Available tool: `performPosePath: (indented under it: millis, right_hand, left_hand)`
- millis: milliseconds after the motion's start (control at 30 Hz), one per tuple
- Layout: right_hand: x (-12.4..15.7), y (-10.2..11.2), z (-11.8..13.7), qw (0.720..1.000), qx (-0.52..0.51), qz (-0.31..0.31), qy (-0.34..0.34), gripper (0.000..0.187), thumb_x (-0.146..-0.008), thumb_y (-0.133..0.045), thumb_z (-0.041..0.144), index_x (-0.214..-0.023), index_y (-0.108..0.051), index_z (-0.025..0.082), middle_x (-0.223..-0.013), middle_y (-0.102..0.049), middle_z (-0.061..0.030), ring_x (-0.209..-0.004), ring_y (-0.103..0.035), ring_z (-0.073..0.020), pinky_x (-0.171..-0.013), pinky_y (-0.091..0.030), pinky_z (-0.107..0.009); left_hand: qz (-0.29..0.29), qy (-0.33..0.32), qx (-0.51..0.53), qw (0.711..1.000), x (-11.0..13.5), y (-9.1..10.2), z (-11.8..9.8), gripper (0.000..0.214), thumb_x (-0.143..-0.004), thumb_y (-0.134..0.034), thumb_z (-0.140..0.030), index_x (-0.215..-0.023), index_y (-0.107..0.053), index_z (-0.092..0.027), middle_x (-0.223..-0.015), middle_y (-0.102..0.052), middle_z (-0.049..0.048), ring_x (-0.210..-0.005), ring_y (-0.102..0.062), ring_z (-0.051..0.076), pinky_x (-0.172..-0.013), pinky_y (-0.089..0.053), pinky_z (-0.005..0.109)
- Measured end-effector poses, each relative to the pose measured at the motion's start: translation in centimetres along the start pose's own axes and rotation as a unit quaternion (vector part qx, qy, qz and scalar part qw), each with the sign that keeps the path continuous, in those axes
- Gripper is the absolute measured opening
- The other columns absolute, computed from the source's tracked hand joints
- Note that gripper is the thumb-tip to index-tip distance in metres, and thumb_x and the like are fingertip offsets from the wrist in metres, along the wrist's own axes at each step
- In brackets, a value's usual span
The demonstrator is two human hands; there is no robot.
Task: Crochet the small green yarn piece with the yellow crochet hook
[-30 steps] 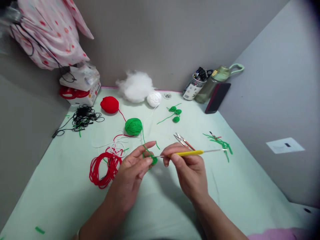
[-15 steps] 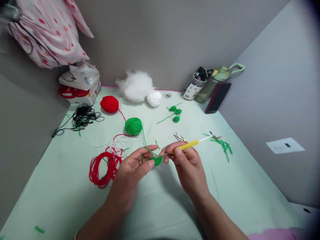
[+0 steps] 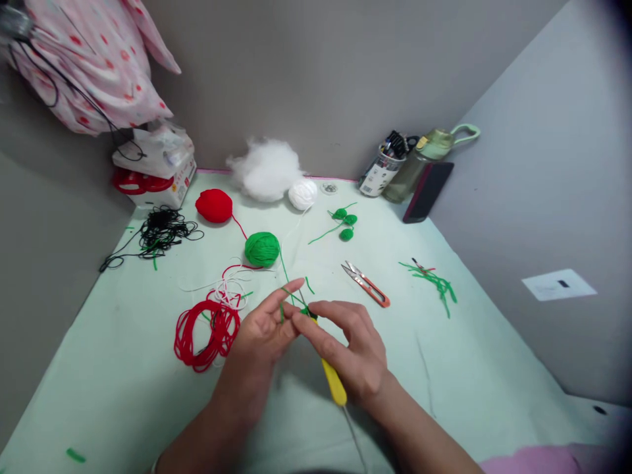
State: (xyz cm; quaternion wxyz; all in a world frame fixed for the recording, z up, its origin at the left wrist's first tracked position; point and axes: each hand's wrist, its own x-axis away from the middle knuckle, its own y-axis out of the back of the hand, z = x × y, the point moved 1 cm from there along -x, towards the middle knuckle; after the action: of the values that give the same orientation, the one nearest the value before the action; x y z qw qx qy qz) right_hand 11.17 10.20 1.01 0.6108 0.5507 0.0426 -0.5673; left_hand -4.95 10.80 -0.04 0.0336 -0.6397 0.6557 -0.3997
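My left hand (image 3: 266,322) pinches a small green crochet piece (image 3: 310,313), mostly hidden by fingers. Green yarn runs over its raised index finger from the green yarn ball (image 3: 262,249). In my right hand (image 3: 353,345) is a yellow-handled crochet hook (image 3: 334,382), its handle pointing down toward me and its thin metal tip up at the green piece. A second metal shaft sticks out of the handle's lower end. Thread snips (image 3: 366,284) with orange handles lie beyond my right hand. Left of my left hand lies a loose coil of red yarn (image 3: 207,336).
Along the back are a red yarn ball (image 3: 214,206), white stuffing (image 3: 266,170), a white yarn ball (image 3: 303,194), small green crocheted pieces (image 3: 350,219), a pen cup (image 3: 380,172), a bottle (image 3: 409,172) and a phone (image 3: 428,192). Black yarn (image 3: 165,230) lies left, green scraps (image 3: 437,282) right.
My right hand has turned the crochet hook from pointing across to the left to pointing up and away, its handle swinging down toward me. The thread snips are now uncovered.
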Motion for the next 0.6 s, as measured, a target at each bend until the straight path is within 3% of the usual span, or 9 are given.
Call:
performPosePath:
  millis: [67,133,233,333,467,600]
  right_hand:
    - [-0.1,0.2,-0.3,0.991,-0.101,-0.031,-0.077,0.028,-0.103,-0.058,0.009,-0.118,-0.077,0.023,-0.102,-0.079,-0.0098,-0.094,-0.073,-0.0218,-0.078,-0.061,-0.034]
    - [-0.3,0.2,-0.8,0.95,-0.241,-0.082,-0.179,0.025,-0.106,-0.058,0.015,-0.112,-0.078,0.026,-0.094,-0.078,-0.0053,-0.083,-0.07,-0.0184,-0.071,-0.059,-0.032]
    - [-0.5,-0.3,-1.2,0.891,-0.363,-0.097,-0.257,0.019,-0.106,-0.063,0.026,-0.101,-0.082,0.027,-0.09,-0.077,-0.0036,-0.079,-0.067,-0.017,-0.068,-0.056,-0.03]
    - [-0.8,-0.7,-1.1,0.882,-0.365,-0.07,-0.288,0.017,-0.102,-0.069,0.032,-0.097,-0.084,0.026,-0.089,-0.078,-0.0051,-0.08,-0.069,-0.0181,-0.07,-0.056,-0.031]
    - [-0.8,-0.8,-0.9,0.871,-0.355,-0.081,-0.329,0.019,-0.101,-0.07,0.035,-0.094,-0.084,0.024,-0.081,-0.075,-0.0038,-0.067,-0.065,-0.0156,-0.063,-0.055,-0.03]
    - [-0.6,-0.8,-1.0,0.869,-0.354,-0.087,-0.334,0.019,-0.1,-0.071,0.035,-0.093,-0.084,0.023,-0.081,-0.074,-0.0045,-0.067,-0.064,-0.0161,-0.063,-0.056,-0.031]
  left_hand:
    - [0.021,0.034,0.041,0.998,0.0,-0.1,-0.3,0.053,-0.077,-0.093,-0.028,-0.127,-0.079,-0.02,-0.068,-0.056,-0.007,-0.063,-0.052,0.008,-0.078,-0.05,0.022]
    - [0.022,0.022,0.049,0.998,0.0,-0.1,-0.6,0.045,-0.08,-0.089,-0.025,-0.124,-0.08,-0.019,-0.066,-0.055,-0.0078,-0.058,-0.044,0.006,-0.08,-0.049,0.021]
    - [0.022,-0.002,0.021,1.0,0.1,-0.1,-0.7,0.04,-0.078,-0.09,-0.025,-0.117,-0.083,-0.023,-0.076,-0.063,-0.0042,-0.069,-0.053,0.008,-0.081,-0.048,0.021]
    - [0.022,-0.006,-0.017,1.0,0.2,-0.2,-0.5,0.034,-0.077,-0.09,-0.027,-0.111,-0.085,-0.027,-0.084,-0.066,-0.0016,-0.085,-0.06,0.014,-0.087,-0.047,0.025]
    - [0.004,-0.033,-0.067,0.997,0.1,0.2,-0.1,0.036,-0.081,-0.088,-0.032,-0.116,-0.084,-0.03,-0.087,-0.064,-0.0014,-0.082,-0.055,0.014,-0.082,-0.044,0.026]
    - [0.004,-0.036,-0.073,0.997,0.1,0.3,-0.1,0.045,-0.083,-0.085,-0.031,-0.128,-0.079,-0.033,-0.087,-0.066,-0.0015,-0.084,-0.057,0.015,-0.077,-0.042,0.026]
